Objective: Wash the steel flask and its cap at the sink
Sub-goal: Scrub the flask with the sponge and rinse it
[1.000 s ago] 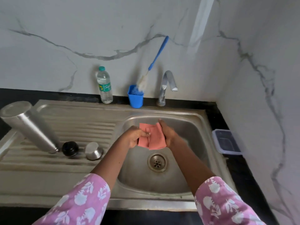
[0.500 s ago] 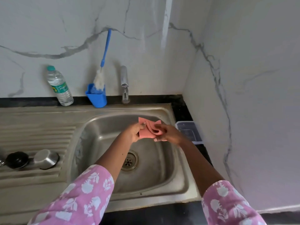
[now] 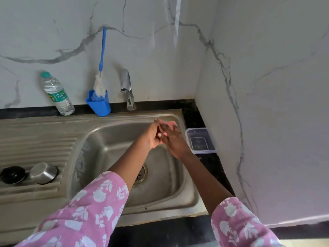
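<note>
1. Stainless steel sink with ribbed drainboard (image 3: 37, 145), set in a black tabletop (image 3: 193, 113).
2. Left hand (image 3: 153, 138) and right hand (image 3: 175, 143), together over the basin's far right corner. The fingers of both are closed on item 6.
3. Clear plastic box (image 3: 201, 139), just right of the hands.
4. Round steel cap (image 3: 43, 172), on the drainboard, well left of the fingers. The left hand is nearer. It is squat, with no long axis to speak of.
5. Black round stopper (image 3: 12, 174), just left of the cap.
6. Pink cloth (image 3: 170, 124), bunched between the hands.

Steel flask: not in view.

Changes: a second ago the flask lay at the drainboard's left end. The cloth was then spread flat above the drain.
</note>
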